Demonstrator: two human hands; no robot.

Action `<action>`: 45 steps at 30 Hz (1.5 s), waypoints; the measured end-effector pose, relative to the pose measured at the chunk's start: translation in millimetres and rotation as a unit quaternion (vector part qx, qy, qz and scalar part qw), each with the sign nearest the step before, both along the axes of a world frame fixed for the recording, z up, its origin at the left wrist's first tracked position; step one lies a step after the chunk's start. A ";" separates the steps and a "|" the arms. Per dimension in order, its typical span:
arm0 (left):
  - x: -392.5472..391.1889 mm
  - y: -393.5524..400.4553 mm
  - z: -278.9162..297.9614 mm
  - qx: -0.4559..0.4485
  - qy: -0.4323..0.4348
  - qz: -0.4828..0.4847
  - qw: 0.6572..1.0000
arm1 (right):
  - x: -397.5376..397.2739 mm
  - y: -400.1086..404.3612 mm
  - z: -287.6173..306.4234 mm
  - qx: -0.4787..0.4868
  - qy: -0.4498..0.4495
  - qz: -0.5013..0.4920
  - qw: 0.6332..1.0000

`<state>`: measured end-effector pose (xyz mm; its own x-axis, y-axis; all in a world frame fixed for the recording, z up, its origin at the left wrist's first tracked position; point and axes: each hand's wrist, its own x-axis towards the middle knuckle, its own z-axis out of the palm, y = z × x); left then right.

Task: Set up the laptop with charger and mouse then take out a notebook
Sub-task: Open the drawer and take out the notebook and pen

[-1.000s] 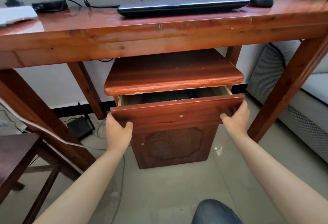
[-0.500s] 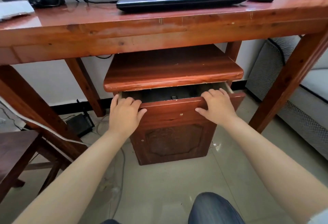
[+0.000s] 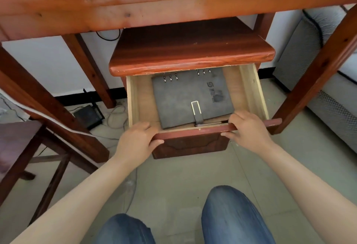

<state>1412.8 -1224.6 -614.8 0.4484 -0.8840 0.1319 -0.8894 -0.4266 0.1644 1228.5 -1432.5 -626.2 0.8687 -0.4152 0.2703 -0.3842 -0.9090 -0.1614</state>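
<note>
The drawer (image 3: pixel 251 89) stands open from above, its rear part roofed by the cabinet top (image 3: pixel 191 54) under the desk (image 3: pixel 135 11). A notebook (image 3: pixel 191 97) fills most of its floor, with bare strips at both sides. Both hands (image 3: pixel 135 143) grip the front edge.

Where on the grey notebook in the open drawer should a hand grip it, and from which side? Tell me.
Probably the near edge of the notebook, beside the metal clasp, coming from above and in front. It lies flat on the drawer floor, its ringed far edge tucked under the cabinet top. The right hand, now on the drawer front, is nearest.
</note>
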 end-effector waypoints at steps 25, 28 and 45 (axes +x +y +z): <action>24.0 -104.2 -22.7 -0.078 0.400 0.269 0.873 | 65.8 -52.6 33.2 0.197 0.200 -0.126 0.952; 24.0 -105.0 -17.6 -0.189 0.533 0.322 0.760 | 81.5 -48.9 21.5 0.288 0.191 -0.186 0.920; -6.7 -20.7 39.2 -0.066 0.263 0.153 0.950 | 5.2 -0.6 55.8 0.439 -0.079 -0.160 0.881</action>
<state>1406.1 -1245.3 -575.5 0.7156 -0.6938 -0.0817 -0.5073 -0.5964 0.6221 1233.7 -1433.1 -570.4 0.6489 -0.7417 -0.1698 -0.5085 -0.2567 -0.8219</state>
